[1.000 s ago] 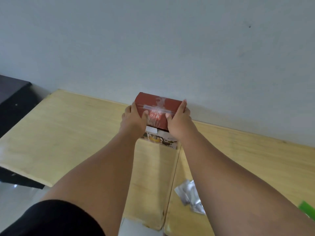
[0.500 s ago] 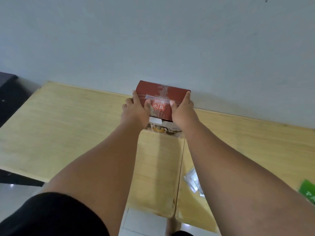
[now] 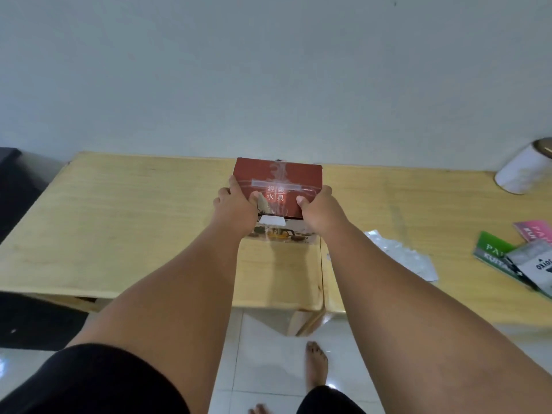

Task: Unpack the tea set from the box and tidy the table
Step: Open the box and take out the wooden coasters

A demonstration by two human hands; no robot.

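A dark red tea set box (image 3: 277, 178) with clear tape across its lid and white characters stands on the light wooden table (image 3: 125, 228), near the wall. Its front face shows a picture of tea ware. My left hand (image 3: 236, 204) grips the box's left side, thumb on the lid. My right hand (image 3: 321, 208) grips its right side in the same way. The lid is closed, so the contents are hidden.
A crumpled clear plastic wrapper (image 3: 400, 253) lies right of my right arm. Green and pink packets (image 3: 495, 253) and a grey pouch (image 3: 534, 264) lie at the right edge. A white cylindrical container (image 3: 521, 171) stands at the back right. Bare feet show on the tiled floor below.
The view has pulled back and tilted down, showing more table, the floor and items on the right. Both hands keep the same hold on the box, now a little nearer me.
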